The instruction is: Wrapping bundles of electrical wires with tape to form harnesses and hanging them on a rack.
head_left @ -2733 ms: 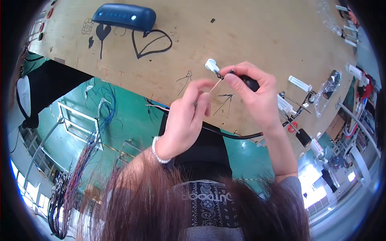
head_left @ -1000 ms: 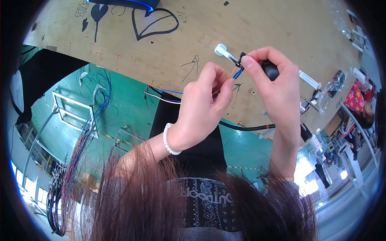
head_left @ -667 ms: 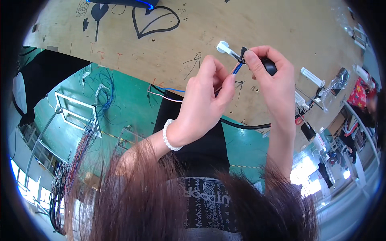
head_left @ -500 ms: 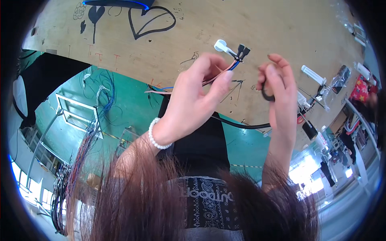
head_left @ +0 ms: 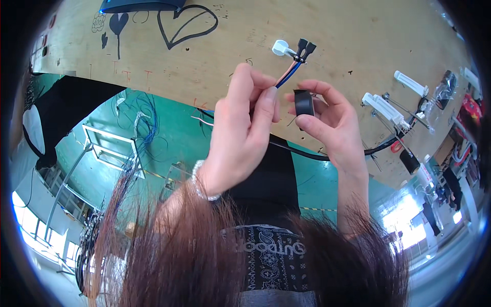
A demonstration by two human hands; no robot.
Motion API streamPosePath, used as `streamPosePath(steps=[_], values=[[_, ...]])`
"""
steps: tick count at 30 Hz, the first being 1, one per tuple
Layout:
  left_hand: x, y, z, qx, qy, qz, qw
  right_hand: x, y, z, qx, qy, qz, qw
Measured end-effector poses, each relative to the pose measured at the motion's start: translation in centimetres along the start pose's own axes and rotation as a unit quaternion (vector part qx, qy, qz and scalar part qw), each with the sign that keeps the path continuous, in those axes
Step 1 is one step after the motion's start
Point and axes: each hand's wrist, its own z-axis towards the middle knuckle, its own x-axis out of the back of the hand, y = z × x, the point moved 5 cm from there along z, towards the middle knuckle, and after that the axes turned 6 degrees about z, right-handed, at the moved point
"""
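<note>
Between the thumb and fingers of my left hand (head_left: 243, 123) is a bundle of pink and blue wires (head_left: 288, 75). Two black connectors (head_left: 306, 49) and a white round-headed connector (head_left: 281, 48) sit at the bundle's upper end, above the wooden table. My right hand (head_left: 335, 120) is closed on a roll of black tape (head_left: 304, 103), thumb on one side and fingers behind. The roll stands on edge just right of the wires; whether tape touches them I cannot tell. A thick black cable (head_left: 302, 152) runs below both hands.
The wooden table (head_left: 348, 30) carries drawn hearts and marks. White clamp-like fixtures (head_left: 383, 108) with metal rods stand at its right side. A dark device (head_left: 140, 5) lies at the top left. Loose blue wires (head_left: 148, 120) hang over the green floor beside a white metal frame (head_left: 105, 148).
My right hand has come left toward the wires and turned, so the tape roll now faces up between thumb and fingers. The left hand still holds the wires, slightly shifted.
</note>
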Motion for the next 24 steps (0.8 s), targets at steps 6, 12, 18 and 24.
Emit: streamPosePath(steps=[6,12,18,24], values=[[-0.6,0.3,-1.3,-0.108,0.147,0.083,0.98,-0.2,0.3,1.0,0.016,-0.022,0.021,0.999],[-0.4,0.4,-0.9,0.094,0.047,-0.187,0.977,-0.6,-0.7,3.8,0.034,-0.091,0.008,0.995],[-0.5,-0.1,-1.1,0.156,0.029,-0.251,0.955,-0.8,-1.2,4.3,0.01,-0.17,-0.02,0.985],[-0.5,-0.5,-1.0,0.11,0.038,-0.202,0.972,-1.0,-1.4,4.4,0.055,-0.168,-0.052,0.983]])
